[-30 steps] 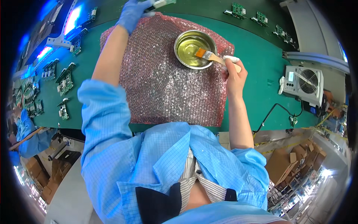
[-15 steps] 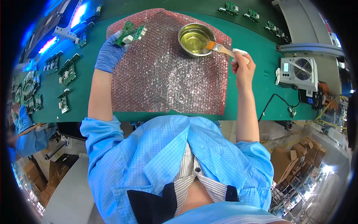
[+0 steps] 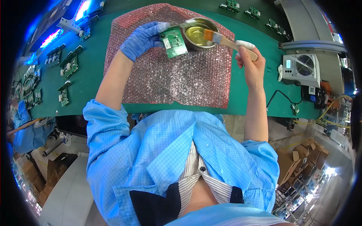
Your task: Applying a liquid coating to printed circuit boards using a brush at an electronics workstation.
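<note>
My left hand [image 3: 144, 39], in a blue glove, grips a green circuit board [image 3: 174, 42] by its left edge. The board is tilted up with a flat face toward me, beside the left rim of a round metal bowl [image 3: 215, 29] of yellowish liquid [image 3: 196, 36]. My right hand [image 3: 250, 59], bare with white covers on fingertips, is closed around the wooden handle of a flat brush [image 3: 225, 40]. The orange bristles are above the liquid, near the bowl's right side. Beneath lies a sheet of pinkish bubble wrap [image 3: 181, 81].
Several circuit boards [image 3: 69, 67] stand along the left of the green table [image 3: 256, 98], and others [image 3: 252, 13] at the back right. A white device with a fan [image 3: 301, 69] sits at right, a black cable [image 3: 277, 93] beside it. Another person's blue sleeve [image 3: 28, 133] shows at far left.
My left hand has moved right with the circuit board, now next to the bowl, and the board has turned its flat face toward me. The brush has shifted slightly left over the bowl.
</note>
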{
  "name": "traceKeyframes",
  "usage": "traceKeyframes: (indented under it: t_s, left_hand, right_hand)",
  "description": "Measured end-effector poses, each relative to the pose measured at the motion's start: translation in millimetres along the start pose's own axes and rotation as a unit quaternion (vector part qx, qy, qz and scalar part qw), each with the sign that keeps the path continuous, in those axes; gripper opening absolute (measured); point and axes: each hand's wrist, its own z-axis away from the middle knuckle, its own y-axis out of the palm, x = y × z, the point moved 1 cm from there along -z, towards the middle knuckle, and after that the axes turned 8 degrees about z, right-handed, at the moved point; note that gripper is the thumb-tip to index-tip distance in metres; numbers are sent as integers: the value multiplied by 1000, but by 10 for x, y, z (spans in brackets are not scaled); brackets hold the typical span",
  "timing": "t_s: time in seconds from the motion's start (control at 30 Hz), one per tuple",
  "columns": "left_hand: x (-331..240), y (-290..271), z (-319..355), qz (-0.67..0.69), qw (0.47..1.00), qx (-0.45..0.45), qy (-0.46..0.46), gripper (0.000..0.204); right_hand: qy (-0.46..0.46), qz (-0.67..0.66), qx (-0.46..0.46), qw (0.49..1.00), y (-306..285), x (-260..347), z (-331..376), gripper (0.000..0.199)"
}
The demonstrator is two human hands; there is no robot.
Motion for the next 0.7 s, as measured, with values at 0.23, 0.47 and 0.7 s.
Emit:
traceKeyframes:
  t_s: [0.23,0.47,0.7]
  left_hand:
    - [27,264,-39,-101,995,3,-21,44]
    - [3,399,1,-148,989,25,-8,44]
    - [62,355,-31,-109,993,-27,23,36]
  right_hand:
    - [-58,34,127,990,205,103,-31,21]
    - [-65,88,128,986,335,95,-43,22]
    - [-28,120,140,982,341,66,128,23]
